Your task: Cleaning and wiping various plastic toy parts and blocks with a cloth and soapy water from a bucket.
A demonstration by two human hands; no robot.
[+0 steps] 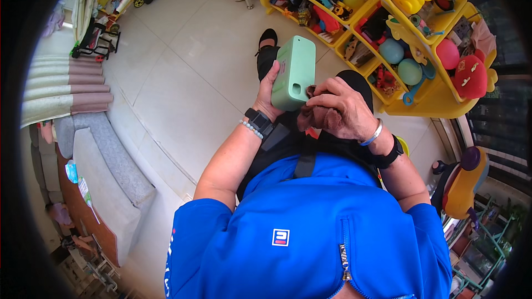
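A mint-green plastic box (301, 62) with rounded corners is held up over my lap. It has a squarish hole near its lower end and a small hole at the top. My left hand (268, 93) grips it along its left side, with the thumb on the face that bears a pinkish marking. In my right hand (343, 108) is a bunched brown cloth (320, 118), pinched between the fingers. One end of the cloth touches or nearly touches the box's lower right edge. The box's underside and my left fingers are hidden.
Yellow toy bins (353, 64) full of balls and plastic toys stand ahead to the right. A grey sofa (108, 174) is at the left, near a curtain (66, 87). Toy vehicles (97, 41) sit at the far left on the tiled floor (187, 62). A yellow-and-purple ride-on toy (463, 182) stands at right.
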